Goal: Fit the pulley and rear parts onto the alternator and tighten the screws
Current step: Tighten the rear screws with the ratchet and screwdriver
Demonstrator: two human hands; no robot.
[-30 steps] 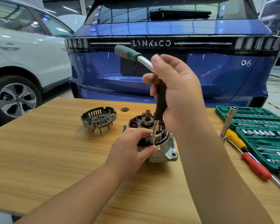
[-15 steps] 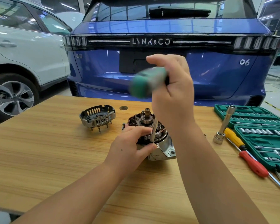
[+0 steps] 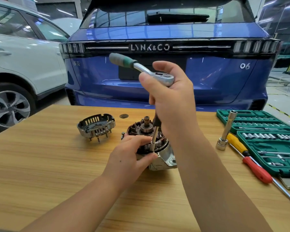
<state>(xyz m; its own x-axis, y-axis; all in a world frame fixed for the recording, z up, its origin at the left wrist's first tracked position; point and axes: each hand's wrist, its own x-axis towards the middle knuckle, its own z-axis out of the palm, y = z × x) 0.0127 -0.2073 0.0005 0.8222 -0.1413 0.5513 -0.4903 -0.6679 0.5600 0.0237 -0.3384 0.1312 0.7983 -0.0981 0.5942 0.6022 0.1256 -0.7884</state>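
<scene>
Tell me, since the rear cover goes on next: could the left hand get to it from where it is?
Probably yes. The rear cover sits alone on the table, left of the alternator, with nothing between. But the left hand is holding the alternator, so it must let go first.

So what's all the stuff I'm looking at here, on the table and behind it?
alternator: one, silver housing with dark windings, centre of the table, shaft end up
ratchet wrench: one, chrome with green handle, on a long extension that reaches down to the alternator's edge
rear cover: one, slotted, black and silver, lying on the table to the left of the alternator
socket extension: one, chrome, standing upright by the tool case
screwdrivers: two, one yellow-handled, one red-handled, right side of the table
socket set case: one, green, open, far right
table: one, light wood
blue car: one, behind the table
white car: one, left background
left hand: grips the alternator
right hand: grips the ratchet wrench at its head
</scene>
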